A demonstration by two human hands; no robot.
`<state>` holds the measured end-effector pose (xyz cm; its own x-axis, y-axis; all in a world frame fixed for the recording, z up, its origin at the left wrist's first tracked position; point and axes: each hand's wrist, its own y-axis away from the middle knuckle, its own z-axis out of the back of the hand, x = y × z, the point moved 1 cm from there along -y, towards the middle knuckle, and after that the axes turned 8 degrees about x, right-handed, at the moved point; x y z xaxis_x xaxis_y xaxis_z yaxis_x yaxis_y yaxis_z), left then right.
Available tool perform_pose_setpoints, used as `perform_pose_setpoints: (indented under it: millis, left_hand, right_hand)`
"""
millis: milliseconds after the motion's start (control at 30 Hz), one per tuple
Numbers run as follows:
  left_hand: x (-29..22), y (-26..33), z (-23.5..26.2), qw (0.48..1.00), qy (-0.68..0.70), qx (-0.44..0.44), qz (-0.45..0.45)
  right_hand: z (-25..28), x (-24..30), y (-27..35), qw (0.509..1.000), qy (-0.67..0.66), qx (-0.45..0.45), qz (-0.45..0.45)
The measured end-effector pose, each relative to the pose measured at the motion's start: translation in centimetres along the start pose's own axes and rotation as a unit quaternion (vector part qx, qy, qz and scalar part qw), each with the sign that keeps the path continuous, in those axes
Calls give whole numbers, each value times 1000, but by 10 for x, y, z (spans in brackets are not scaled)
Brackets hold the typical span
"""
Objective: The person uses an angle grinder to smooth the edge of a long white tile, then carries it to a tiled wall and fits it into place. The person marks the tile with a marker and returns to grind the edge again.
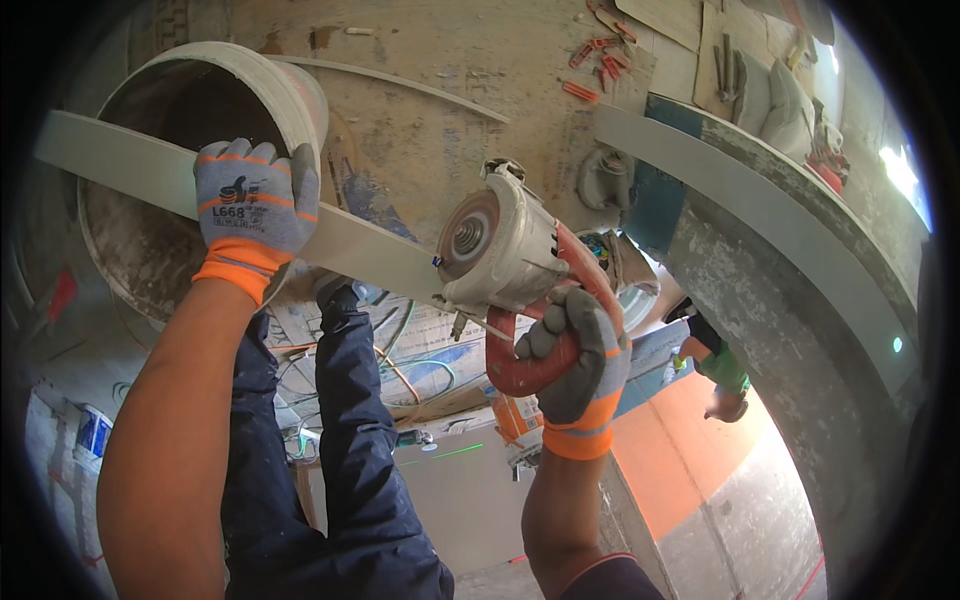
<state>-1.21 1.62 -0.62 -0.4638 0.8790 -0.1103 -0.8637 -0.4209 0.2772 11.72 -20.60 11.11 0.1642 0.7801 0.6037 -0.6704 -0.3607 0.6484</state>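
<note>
My left hand point(250, 205), in a grey glove with an orange cuff, is closed over a long pale strip point(370, 250), its fingers curled at the far edge. The strip lies slantwise over the mouth of a large dusty bucket point(295, 95) on the left. My right hand point(582, 350), gloved alike, is wrapped round the red loop handle of a handheld cutting saw point(525, 250). A round disc point(468, 235) shows on the saw's left side. The saw's base is at the strip's right end; whether the disc touches the strip cannot be made out.
Another long grey strip point(770, 225) runs along a ledge at the right. Red pieces point(607, 62) lie on the dusty floor at the far side. Hoses point(408, 350) cross beside my legs point(350, 430). A person in green point(728, 370) is at the right, below the ledge.
</note>
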Motion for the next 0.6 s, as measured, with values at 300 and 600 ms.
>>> perform_pose_setpoints:
  millis: [300,600]
  left_hand:
    - [0,3,2,999,4,47,12]
    - [1,2,5,998,2,66,13]
  right_hand:
    - [-5,-6,7,980,-197,-26,10]
    - [-15,-2,9,983,-175,-55,-15]
